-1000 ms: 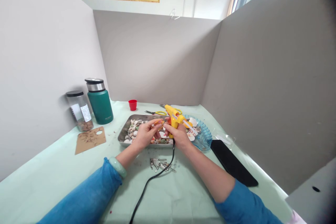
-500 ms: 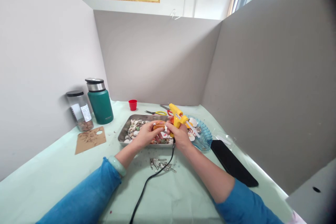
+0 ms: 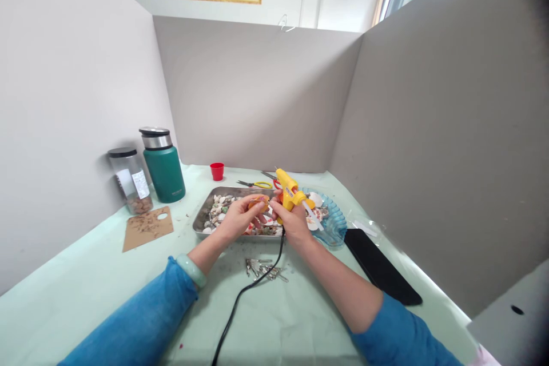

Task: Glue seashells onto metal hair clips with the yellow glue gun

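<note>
My left hand (image 3: 240,217) holds an orange piece (image 3: 258,203) between thumb and fingers, above a metal tray (image 3: 201,218) of shells and stones. A thin metal pin seems to lie along the piece. My right hand (image 3: 292,220) is wrapped round a yellow glue gun (image 3: 288,189), its nozzle pointing up and a white glue stick (image 3: 313,215) sticking out behind. The right fingertips are close to the orange piece. From the gun's handle a black cord (image 3: 240,297) runs down toward the front edge.
Metal clips (image 3: 266,270) lie in front of the tray. A blue dish (image 3: 337,223) of shells and a black board (image 3: 381,266) are at right. Scissors (image 3: 259,185) and a red cup (image 3: 217,171) stand behind; a green bottle (image 3: 164,171), jar (image 3: 132,183) and brown card (image 3: 148,229) are left.
The orange piece has tilted slightly in my left fingers. The glue gun has turned a little, its glue stick now angled further down. The cord has shifted slightly left.
</note>
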A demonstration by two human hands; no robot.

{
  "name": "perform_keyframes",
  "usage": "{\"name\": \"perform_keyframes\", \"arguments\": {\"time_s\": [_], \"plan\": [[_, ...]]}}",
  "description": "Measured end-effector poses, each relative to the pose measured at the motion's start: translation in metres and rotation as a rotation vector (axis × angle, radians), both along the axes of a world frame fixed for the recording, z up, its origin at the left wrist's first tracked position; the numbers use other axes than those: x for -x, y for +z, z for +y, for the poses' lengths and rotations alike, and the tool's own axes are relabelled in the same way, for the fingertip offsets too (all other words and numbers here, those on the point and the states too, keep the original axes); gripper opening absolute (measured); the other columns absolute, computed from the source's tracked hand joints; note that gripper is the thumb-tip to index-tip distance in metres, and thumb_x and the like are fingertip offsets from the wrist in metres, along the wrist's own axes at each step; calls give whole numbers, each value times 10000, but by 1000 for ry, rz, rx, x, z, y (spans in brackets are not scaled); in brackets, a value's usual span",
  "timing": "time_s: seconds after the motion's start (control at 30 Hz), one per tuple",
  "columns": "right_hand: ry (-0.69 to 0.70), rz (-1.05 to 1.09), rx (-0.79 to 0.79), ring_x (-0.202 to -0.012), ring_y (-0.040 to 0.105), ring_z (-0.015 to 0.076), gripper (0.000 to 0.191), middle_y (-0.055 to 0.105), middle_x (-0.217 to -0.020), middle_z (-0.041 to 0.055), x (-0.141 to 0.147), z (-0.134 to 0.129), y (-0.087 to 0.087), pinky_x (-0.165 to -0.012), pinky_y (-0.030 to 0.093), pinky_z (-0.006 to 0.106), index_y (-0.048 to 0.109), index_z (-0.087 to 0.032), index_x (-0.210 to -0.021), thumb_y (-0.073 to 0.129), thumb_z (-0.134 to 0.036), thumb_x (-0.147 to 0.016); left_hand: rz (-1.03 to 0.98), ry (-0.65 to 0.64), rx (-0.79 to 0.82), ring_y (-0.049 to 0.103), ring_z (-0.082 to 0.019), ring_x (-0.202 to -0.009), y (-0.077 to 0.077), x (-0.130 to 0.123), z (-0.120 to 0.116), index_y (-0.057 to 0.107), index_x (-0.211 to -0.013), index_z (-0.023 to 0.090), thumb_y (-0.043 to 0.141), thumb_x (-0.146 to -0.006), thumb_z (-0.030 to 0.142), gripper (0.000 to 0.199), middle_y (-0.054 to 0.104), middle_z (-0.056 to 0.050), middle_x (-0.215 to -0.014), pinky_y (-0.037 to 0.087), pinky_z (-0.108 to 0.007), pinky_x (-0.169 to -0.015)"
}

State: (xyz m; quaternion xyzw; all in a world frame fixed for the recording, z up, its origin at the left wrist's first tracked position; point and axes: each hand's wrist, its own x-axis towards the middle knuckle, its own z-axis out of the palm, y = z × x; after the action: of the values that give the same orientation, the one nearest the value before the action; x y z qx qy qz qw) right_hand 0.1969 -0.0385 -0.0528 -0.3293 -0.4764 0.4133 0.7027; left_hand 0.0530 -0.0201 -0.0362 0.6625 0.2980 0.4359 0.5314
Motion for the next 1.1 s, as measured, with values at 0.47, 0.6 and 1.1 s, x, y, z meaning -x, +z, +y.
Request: {"name": "perform_keyframes", "arguments": {"time_s": [0.47,0.6,1.1], "plan": [[41,21,-56,-461,453,63,319,522,-678,-63,-3,-3,2,-457,398,211,511,-197,-959,676,-283,-700,0,-53,19,655,-157,-586,-3,0,2,566,-1060,115,646,-762,421,434,662,-28,-692,542,-271,-538],[53,15,-59,-462,451,63,305,514,-661,-67,-3,-2,2,-462,393,212,518,-199,-959,671,-285,-708,-3,-46,34,662,-164,-600,-3,0,3,562,-1053,120,647,-760,427,433,662,-29,-699,550,-281,-548],[36,-37,-28,-451,444,63,307,497,-641,-73,-1,-2,0,-450,380,210,529,-204,-952,677,-297,-700,3,-40,-18,632,-143,-575,-1,0,0,571,-994,120,600,-786,464,403,628,-22,-702,519,-244,-468]]}}
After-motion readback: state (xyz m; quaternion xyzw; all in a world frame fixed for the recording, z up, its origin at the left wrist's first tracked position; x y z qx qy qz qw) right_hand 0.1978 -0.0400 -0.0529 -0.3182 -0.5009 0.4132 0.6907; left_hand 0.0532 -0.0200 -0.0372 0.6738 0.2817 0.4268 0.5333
